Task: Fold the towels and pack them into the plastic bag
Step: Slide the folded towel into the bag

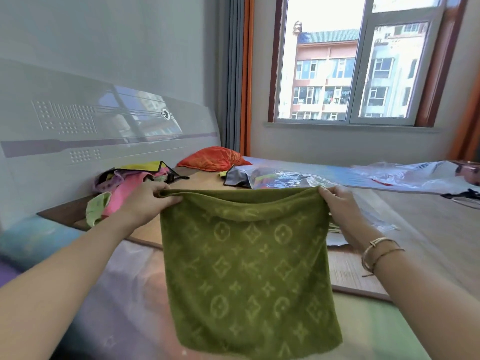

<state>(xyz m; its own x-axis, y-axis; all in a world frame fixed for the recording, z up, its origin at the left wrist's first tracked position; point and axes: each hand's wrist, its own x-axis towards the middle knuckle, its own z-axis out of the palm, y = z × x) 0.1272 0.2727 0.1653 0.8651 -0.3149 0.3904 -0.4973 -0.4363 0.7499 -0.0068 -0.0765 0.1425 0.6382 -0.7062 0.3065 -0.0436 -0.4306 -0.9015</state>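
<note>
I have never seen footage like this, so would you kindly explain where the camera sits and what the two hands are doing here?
There is no machine here. A person wears one wide-angle camera on the head, looking forward and down, so the arms reach in from the bottom of the picture. The left hand and the right hand each pinch a top corner of a green towel, which hangs in front of the person, over a bed. Further back on the bed lie a heap of coloured towels on the left, an orange pillow, and a clear plastic bag with cloth already in it. A window is beyond.
</note>
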